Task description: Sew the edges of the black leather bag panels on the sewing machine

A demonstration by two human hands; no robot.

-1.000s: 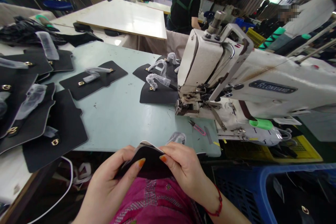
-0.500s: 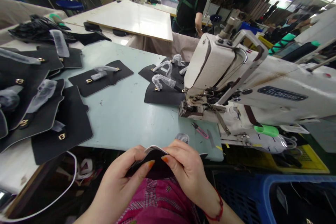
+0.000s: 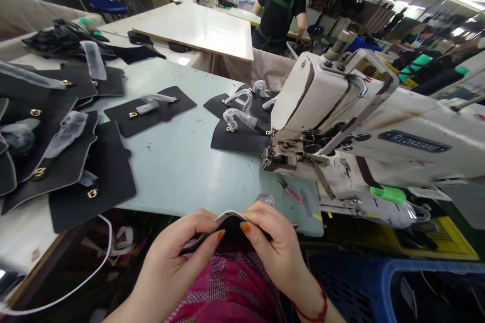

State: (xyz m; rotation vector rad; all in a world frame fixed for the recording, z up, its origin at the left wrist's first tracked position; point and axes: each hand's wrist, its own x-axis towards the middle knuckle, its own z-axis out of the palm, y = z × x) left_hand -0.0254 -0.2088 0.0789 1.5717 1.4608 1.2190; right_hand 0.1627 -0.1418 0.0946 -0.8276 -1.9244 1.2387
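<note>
Between my two hands a black leather panel [image 3: 232,229] with a pale edge is bent upward in an arch, close to my lap. My left hand [image 3: 185,250] pinches its left side between thumb and fingers. The right side is pinched by my right hand [image 3: 271,239], which wears a red cord at the wrist. Most of the panel is hidden below the hands. Just beyond my right hand, a bit of clear plastic wrap [image 3: 266,199] shows at the table edge. Pink-handled thread snips [image 3: 291,192] lie on the pale green table [image 3: 170,171].
A sewing machine [image 3: 326,106] fills the right. Black panels with plastic-wrapped handles and gold buckles lie in a pile [image 3: 68,156], singly [image 3: 151,110], and beside the machine [image 3: 238,136]. A blue crate [image 3: 384,282] stands lower right. A co-worker [image 3: 280,7] stands beyond the table.
Both hands and the bent panel have shifted slightly right in view, still pinching it. The whole scene has moved a little as the head turned. The co-worker's arms have changed position.
</note>
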